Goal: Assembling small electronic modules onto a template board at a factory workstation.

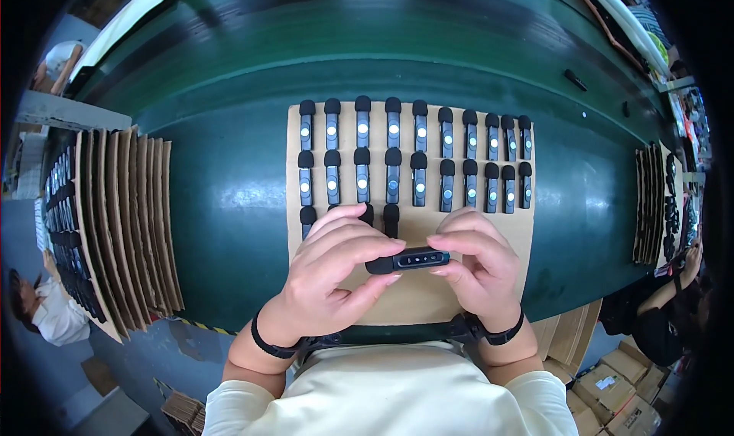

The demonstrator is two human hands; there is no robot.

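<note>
**Two hands hold a black mic (422,259) over the board (428,302)**

The fingers (371,248) of the left hand (325,274) pinch the mic near its soft end. The fingers of the right hand (483,266) pinch its other end. The mic lies sideways above the near part of the board. More mics (393,126) lie in rows on the board's far part, and the hands hide some of the nearest row. Under the board is a green counter (222,206). Brown sheets (145,222) are piled left of the board, and a smaller pile (648,206) is right of it.
</note>
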